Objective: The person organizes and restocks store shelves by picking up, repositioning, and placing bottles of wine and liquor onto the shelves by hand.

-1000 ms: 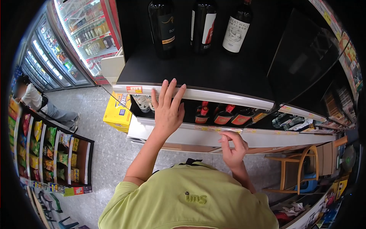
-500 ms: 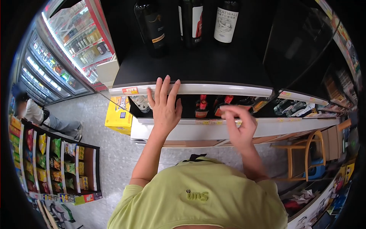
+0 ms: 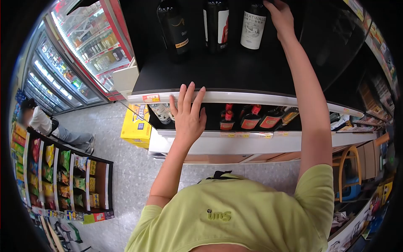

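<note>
Three bottles (image 3: 217,25) stand in the way, gaps between.

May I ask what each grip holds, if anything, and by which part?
The right grip is at the upper part of the Great Wall bottle; whether holding, I cannot tell. The left grip, on the shelf edge, holds nothing.

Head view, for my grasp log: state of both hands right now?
Left hand: open, on the shelf edge.
Right hand: by the white-labelled bottle; grip can't be told.
</note>
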The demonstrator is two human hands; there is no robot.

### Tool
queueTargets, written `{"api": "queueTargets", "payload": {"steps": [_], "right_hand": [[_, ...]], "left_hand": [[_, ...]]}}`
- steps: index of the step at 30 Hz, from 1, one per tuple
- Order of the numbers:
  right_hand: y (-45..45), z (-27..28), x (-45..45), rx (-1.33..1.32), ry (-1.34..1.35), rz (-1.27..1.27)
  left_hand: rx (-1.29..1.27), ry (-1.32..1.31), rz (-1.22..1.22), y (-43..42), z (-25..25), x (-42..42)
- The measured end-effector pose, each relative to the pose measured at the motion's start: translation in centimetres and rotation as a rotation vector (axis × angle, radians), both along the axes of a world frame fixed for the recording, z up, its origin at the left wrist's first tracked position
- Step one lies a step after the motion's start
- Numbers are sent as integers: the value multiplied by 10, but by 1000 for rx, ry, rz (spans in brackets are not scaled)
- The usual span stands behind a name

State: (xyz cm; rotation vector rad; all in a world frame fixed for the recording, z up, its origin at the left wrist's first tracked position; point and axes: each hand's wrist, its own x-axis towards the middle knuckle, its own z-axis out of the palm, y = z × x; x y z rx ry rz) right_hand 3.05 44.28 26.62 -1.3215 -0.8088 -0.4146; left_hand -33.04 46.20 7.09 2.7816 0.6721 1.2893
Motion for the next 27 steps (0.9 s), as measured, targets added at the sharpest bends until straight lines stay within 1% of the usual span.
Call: {"api": "queueTargets", "payload": {"steps": [1, 5, 7, 8, 9, 10, 11, 15, 16, 17, 20, 23, 25, 26, 27], "right_hand": [[11, 9, 1, -72, 10, -80], [44, 29, 7, -144, 89, -45], [58, 30, 16, -253, 174, -37], [64, 31, 17, -264, 228, -14], [69, 29, 18, -280, 109, -209], [74, 31, 25, -361, 104, -297], [70, 31, 19, -357, 105, -340], [41, 35, -19, -238, 158, -342], [26, 34, -34, -160, 128, -290], [28, 34, -34, -143, 114, -335], [11, 28, -44, -98, 89, -316], [-9, 21, -63, -67, 36, -266], [-23, 12, -75, 25, -30, -213], [-29, 7, -81, 27, -25, -219], [-34, 1, -87, 76, -96, -275]], "left_hand": [[0, -3, -2, 0, 0, 0], [0, -2, -9, 0, -1, -1], [16, -1, -16, 0, 0, -2], [3, -7, -7, -1, 1, -2], [-7, -7, -13, -2, 2, -1], [9, -4, 1, -3, 3, 0], [37, -7, 9, -3, 0, 2], [82, -20, 19, -3, -5, 7], [89, -15, 19, -3, -5, 7], [96, -13, 24, -4, -5, 8], [115, -8, 25, -2, -8, 10], [125, -2, 36, -4, -7, 10], [129, -9, 37, -4, -8, 10], [134, -8, 42, -4, -8, 11], [137, -4, 36, -5, -8, 11]]}}
